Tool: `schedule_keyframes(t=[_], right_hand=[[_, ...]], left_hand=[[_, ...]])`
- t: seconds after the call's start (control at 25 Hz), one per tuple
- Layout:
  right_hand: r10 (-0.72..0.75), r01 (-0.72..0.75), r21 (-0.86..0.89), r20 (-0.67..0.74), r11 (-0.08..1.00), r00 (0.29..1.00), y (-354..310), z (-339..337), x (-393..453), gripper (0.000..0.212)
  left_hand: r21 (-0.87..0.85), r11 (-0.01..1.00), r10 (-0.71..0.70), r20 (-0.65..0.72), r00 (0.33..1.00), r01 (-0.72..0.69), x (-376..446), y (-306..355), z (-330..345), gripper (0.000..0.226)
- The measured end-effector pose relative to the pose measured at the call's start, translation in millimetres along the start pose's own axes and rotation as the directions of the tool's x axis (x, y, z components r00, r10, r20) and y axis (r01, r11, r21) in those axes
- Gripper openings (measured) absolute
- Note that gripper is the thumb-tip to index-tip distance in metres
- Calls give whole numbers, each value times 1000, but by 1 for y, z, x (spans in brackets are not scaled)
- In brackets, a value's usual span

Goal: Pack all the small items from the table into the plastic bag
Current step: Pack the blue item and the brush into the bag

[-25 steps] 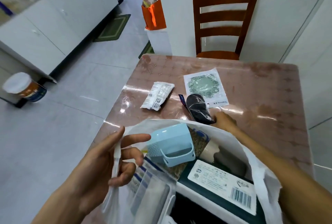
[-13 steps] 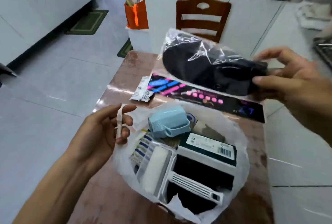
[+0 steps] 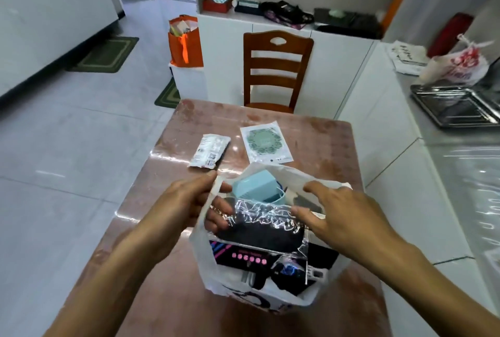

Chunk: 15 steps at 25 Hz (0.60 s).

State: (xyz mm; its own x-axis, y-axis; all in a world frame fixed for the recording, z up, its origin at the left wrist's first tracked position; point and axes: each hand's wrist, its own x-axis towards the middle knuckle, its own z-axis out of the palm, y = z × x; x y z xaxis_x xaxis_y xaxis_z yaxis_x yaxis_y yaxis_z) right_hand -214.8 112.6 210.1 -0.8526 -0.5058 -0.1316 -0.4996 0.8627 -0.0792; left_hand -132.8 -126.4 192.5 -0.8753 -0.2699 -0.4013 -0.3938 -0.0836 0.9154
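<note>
A white plastic bag (image 3: 270, 298) stands open on the reddish table (image 3: 167, 277). On top inside it lies a black item in crinkly clear wrap (image 3: 259, 228), above a light blue box (image 3: 254, 185). My left hand (image 3: 186, 206) pinches the bag's left rim, with fingers inside touching the wrap. My right hand (image 3: 341, 215) rests on the wrap's right end, thumb and fingers on it. Beyond the bag, a white sachet (image 3: 209, 150) and a flat packet with a green round pattern (image 3: 266, 141) lie on the table.
A wooden chair (image 3: 276, 68) stands at the table's far edge. A white counter on the right carries a metal tray (image 3: 454, 106) and a tied plastic bag (image 3: 457, 66). An orange bag (image 3: 185, 41) sits on a white box on the floor, far left.
The black wrapped item, held in the air by my right hand, has gone down into the bag. My left hand moved in from the handle to the bag's rim.
</note>
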Motion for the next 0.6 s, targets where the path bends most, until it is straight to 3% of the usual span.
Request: schedule_keyframes(t=[0.08,0.12,0.16,0.28,0.44,0.52,0.6], right_hand=[[-6,6,10,-73,1000,997,8,-12,12,42],[-13,21,69,-116,997,993,13,-16,21,37],[-15,38,152,-149,988,989,22,-18,33,32],[-20,65,406,-114,912,993,52,-10,82,21],[-65,-47,604,162,796,985,71,30,176,13],[-38,-114,591,239,798,970,74,67,216,16],[60,-204,547,270,812,961,80,106,251,24]], left_hand=[[466,878,237,-225,945,-109,7,-6,-7,49],[584,805,339,-309,889,-105,15,-9,-12,48],[590,801,370,-358,857,-100,26,-12,-17,42],[590,807,305,-367,879,-33,78,-36,-27,20],[767,635,102,-201,974,92,174,-86,-43,46],[854,501,-84,-110,990,137,218,-120,-46,66],[943,276,-226,-122,966,184,248,-157,-47,79]])
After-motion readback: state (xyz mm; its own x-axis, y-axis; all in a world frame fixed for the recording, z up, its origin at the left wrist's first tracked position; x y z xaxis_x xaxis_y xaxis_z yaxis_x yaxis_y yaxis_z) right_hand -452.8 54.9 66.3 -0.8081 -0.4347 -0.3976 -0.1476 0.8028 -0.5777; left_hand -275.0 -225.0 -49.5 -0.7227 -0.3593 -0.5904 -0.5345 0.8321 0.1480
